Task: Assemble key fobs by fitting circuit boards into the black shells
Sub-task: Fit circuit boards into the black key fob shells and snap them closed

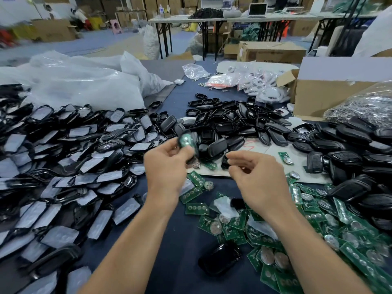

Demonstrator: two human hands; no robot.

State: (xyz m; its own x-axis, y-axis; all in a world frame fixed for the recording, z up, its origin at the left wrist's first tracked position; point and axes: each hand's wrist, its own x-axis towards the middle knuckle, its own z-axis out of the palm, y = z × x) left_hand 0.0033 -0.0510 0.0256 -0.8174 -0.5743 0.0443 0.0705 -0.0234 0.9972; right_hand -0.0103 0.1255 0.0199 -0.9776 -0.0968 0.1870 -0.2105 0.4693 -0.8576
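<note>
left hand (167,166) pinches black shell (195,146), green circuit board (184,141) inside, held mid-scene | right hand (254,175) just right, fingers loosely curled, empty | risk: board maybe unseated, one-hand pinch could let it pop out

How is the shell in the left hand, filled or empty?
Filled: a green circuit board shows inside the shell the left hand holds; seating is blurred.

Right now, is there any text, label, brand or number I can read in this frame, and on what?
Nothing can be read.
Carton: dark print, too blurred.
Cardboard sheet: red scribble, not legible.
Circuit boards: markings too small.
Bottle: label too small.
</note>
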